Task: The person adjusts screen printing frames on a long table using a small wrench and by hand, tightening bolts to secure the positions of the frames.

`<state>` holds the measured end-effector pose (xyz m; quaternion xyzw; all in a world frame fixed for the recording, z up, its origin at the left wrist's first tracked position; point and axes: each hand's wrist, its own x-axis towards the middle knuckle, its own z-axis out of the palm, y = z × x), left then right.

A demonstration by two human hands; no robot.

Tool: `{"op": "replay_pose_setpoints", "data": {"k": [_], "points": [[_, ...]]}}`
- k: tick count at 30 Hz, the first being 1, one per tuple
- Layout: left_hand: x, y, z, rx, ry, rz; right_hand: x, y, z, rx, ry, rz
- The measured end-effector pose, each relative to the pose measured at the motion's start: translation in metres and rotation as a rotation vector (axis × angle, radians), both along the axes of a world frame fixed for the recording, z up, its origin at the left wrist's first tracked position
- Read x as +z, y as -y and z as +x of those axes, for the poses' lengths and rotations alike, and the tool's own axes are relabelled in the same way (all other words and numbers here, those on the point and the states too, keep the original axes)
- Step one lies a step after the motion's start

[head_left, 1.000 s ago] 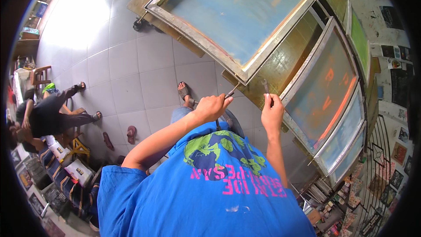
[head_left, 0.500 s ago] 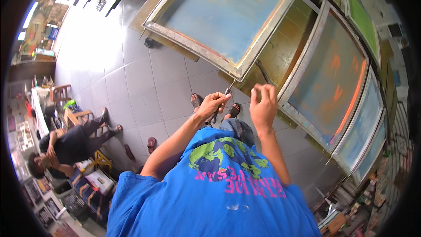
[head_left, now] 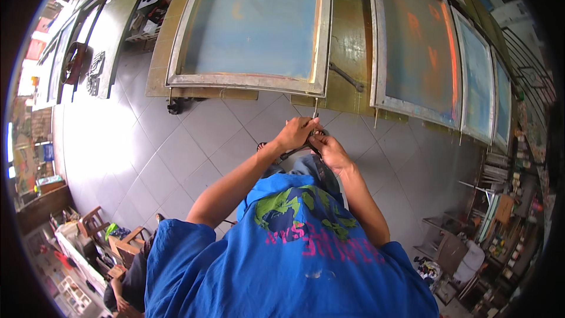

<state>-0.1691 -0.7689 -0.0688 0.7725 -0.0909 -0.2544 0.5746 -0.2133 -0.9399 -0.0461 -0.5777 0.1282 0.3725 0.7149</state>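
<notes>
My left hand (head_left: 297, 133) is closed near the end of a thin metal rod (head_left: 316, 108), which sticks out from under the near corner of a screen-printing frame (head_left: 250, 85) with blue mesh. Close against it, my right hand (head_left: 332, 152) is pinched at the same spot. What its fingers hold is mostly hidden. A dark, slim metal piece (head_left: 297, 152) shows just below the hands; its kind is unclear. To the right of the big frame, a wrench (head_left: 346, 76) lies on the yellowish board (head_left: 347, 41).
More mesh frames stand at the right, one with orange stains (head_left: 415, 47). Short rods (head_left: 376, 119) project from their near edges. Grey floor tiles (head_left: 200, 141) lie below. A person (head_left: 126, 288) sits at lower left beside wooden stools (head_left: 94, 222). Cluttered shelves (head_left: 506, 218) line the right.
My right hand, raised and apart before, has come down to meet my left at the rod. The view has turned, so the frames now lie straight ahead.
</notes>
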Motion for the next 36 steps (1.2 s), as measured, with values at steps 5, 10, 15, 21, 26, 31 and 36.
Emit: {"op": "replay_pose_setpoints", "data": {"k": [5,10,15,21,26,31,36], "points": [[0.008,-0.012,0.016,-0.143,-0.129,-0.067,-0.012,0.001,0.002,-0.065,-0.042,0.038],[0.009,-0.013,0.016,-0.009,-0.262,-0.168,0.021,-0.003,0.026,0.124,-0.010,-0.100],[0.023,-0.007,0.011,0.224,-0.313,-0.015,-0.015,-0.020,0.007,-0.116,-0.009,0.077],[0.032,-0.003,0.004,0.210,-0.091,0.140,0.011,-0.002,0.011,-0.031,0.021,0.140],[0.022,-0.015,0.016,0.028,-0.085,0.085,-0.003,0.012,0.034,0.164,0.084,-0.060],[0.039,-0.006,0.021,-0.026,-0.107,0.297,-0.012,0.005,0.034,0.091,-0.005,0.047],[0.038,0.004,0.014,0.052,-0.254,0.208,0.006,0.013,0.029,0.118,-0.073,0.228]]}}
